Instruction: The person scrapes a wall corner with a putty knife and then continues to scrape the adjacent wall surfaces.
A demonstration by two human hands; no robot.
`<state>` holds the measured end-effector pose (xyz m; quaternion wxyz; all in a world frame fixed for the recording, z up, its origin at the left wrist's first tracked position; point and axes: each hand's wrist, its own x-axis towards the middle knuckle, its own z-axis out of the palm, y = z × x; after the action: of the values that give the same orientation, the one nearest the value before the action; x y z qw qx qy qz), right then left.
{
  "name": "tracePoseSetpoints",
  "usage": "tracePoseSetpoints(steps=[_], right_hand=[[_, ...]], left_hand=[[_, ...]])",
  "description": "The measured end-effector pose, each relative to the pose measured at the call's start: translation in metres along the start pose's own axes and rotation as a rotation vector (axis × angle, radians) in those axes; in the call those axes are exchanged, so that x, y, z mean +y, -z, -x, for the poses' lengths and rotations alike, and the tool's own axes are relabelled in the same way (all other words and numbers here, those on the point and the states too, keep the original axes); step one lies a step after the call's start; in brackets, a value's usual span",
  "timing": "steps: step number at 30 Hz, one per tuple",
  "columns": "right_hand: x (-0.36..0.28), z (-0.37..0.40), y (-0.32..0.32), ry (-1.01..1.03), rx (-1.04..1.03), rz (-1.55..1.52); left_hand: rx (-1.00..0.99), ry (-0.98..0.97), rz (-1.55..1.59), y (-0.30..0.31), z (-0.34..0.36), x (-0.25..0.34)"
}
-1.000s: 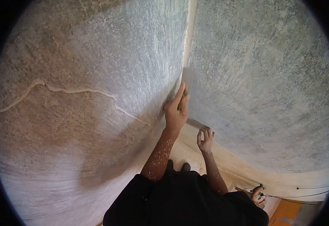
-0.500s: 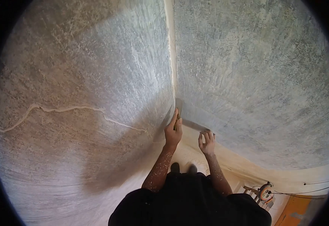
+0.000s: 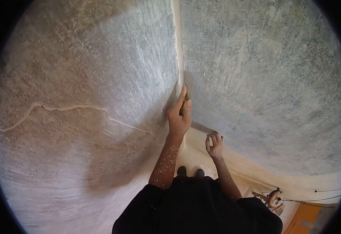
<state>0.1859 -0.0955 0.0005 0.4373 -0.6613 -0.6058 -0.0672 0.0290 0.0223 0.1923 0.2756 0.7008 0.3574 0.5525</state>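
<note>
My left hand [image 3: 179, 119] is closed around the handle of a putty knife [image 3: 189, 80]. Its index finger stretches along the tool, and the blade lies against the right wall beside the corner. A pale strip of filler [image 3: 178, 41] runs up that corner. Lower and to the right, my right hand [image 3: 215, 147] grips a wide, flat grey blade [image 3: 202, 127] seen nearly edge-on; its exact kind is hard to make out. White flecks dot both forearms.
A pale raised line [image 3: 67, 109] crosses the rough left wall [image 3: 73, 70]. The mottled right wall [image 3: 264, 78] rises opposite. At the lower right are a cable reel [image 3: 275, 199] with dark cords and an orange surface [image 3: 304, 219]. My feet [image 3: 191, 172] stand near the corner.
My left hand has moved up along the corner with the putty knife. My right hand and the wide blade have hardly moved.
</note>
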Motion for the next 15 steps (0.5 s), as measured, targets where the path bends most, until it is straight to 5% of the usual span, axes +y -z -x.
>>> tracePoseSetpoints(steps=[6,10,15], right_hand=[[0.008,0.002,-0.002,0.039,0.006,-0.017],[0.001,-0.002,-0.001,0.011,0.002,-0.007],[0.004,0.001,0.003,-0.020,-0.018,-0.044]], left_hand=[[-0.020,0.105,0.054,-0.010,0.045,-0.038],[0.120,-0.127,0.012,0.001,-0.010,0.010],[0.007,0.021,0.040,-0.002,0.040,-0.026]])
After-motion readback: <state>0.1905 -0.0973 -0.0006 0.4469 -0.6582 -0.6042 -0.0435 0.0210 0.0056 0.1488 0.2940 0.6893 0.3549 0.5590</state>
